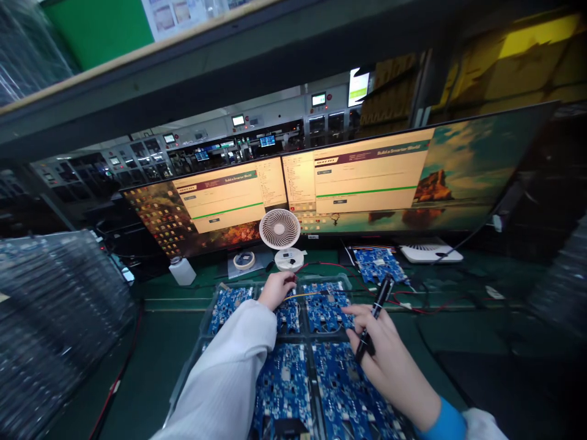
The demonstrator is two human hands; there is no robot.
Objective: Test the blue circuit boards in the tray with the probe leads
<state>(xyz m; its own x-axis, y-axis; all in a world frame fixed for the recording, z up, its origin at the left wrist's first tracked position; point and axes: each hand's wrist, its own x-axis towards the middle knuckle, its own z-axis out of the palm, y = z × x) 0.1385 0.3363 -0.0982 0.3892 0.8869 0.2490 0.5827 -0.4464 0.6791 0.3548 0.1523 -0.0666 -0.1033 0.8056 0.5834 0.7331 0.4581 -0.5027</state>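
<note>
In my right hand [383,342] I hold a black marker pen [372,324], tilted, its upper end pointing up and away. That hand hovers over the right side of a clear plastic tray [346,282] of blue circuit boards [287,373]. My left hand [275,289] reaches to a far-row circuit board [288,318], its fingers curled together at the board's far end. What those fingers grip is hidden. A thin yellow-orange cable [300,296] runs rightward from beside them, over the boards, to a small dark connector [324,292].
Two monitors [367,177] stand behind a small white fan [279,229]. Another circuit board [378,263] and a white device [431,252] lie at the back right. A tape roll [244,261] and white bottle [182,271] are at the back left. Clear trays [55,318] are stacked left.
</note>
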